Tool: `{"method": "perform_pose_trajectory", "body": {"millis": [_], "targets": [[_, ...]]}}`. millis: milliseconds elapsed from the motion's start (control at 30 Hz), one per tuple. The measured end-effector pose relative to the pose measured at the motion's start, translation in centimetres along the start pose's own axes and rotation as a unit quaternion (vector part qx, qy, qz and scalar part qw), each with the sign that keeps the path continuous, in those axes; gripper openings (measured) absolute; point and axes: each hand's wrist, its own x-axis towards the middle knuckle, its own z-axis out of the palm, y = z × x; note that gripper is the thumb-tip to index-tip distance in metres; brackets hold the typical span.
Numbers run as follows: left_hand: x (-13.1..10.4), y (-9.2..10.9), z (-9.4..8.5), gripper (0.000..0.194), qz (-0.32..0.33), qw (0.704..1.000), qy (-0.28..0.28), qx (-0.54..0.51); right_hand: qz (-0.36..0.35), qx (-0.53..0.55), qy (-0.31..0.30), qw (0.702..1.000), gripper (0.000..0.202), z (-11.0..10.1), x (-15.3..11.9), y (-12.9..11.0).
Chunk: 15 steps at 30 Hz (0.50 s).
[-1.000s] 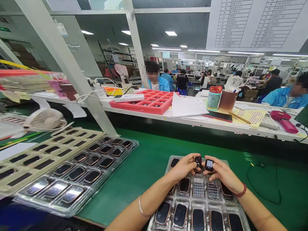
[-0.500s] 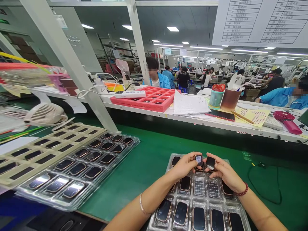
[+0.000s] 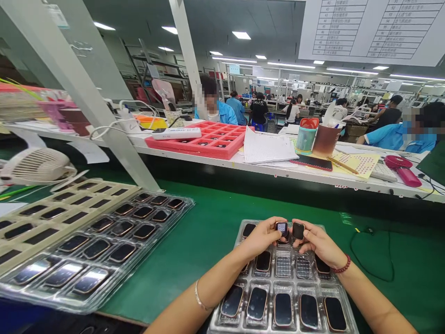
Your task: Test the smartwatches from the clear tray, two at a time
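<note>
My left hand point(image 3: 266, 235) pinches a watch body point(image 3: 281, 228) whose small screen shows a code pattern. Close beside it, my right hand point(image 3: 318, 240) holds another watch body point(image 3: 298, 230), its face dark. Both are raised over the back part of a clear plastic tray point(image 3: 274, 277). Dark watch bodies with coppery rims, such as one in the front row point(image 3: 283, 309), lie in many of its pockets. Two pockets in the second row hold no watch and show a grid pattern. My hands partly cover the back row.
Left are a clear tray of watches point(image 3: 189, 204) and a beige tray point(image 3: 45, 202), with a fan point(image 3: 36, 166) behind. A shelf point(image 3: 222, 164) bears a red foam tray point(image 3: 225, 150), papers point(image 3: 269, 147) and cups point(image 3: 325, 139). A cable point(image 3: 392, 260) lies right. People sit beyond.
The camera view has shifted, so most things appear further left. The right-hand watch has lost its bright reflection and looks dark. Both hands keep their hold.
</note>
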Motion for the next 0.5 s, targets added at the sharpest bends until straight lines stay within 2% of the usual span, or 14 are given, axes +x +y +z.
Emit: {"method": "perform_pose_trajectory", "body": {"millis": [133,367,500], "targets": [[0.01,-0.22,-0.03,0.037,0.005,1.000,-0.008,0.010,0.000,-0.015,0.014,1.000,0.043,0.22,0.00,-0.11],[-0.32,0.41,0.25,0.027,-0.009,0.999,-0.010,0.043,-0.015,-0.070,0.001,0.997,0.029,0.23,0.10,0.11],[-0.38,0.54,0.32,0.024,-0.012,0.998,-0.016,0.052,-0.016,-0.085,0.000,0.996,0.027,0.32,0.16,0.18]]}}
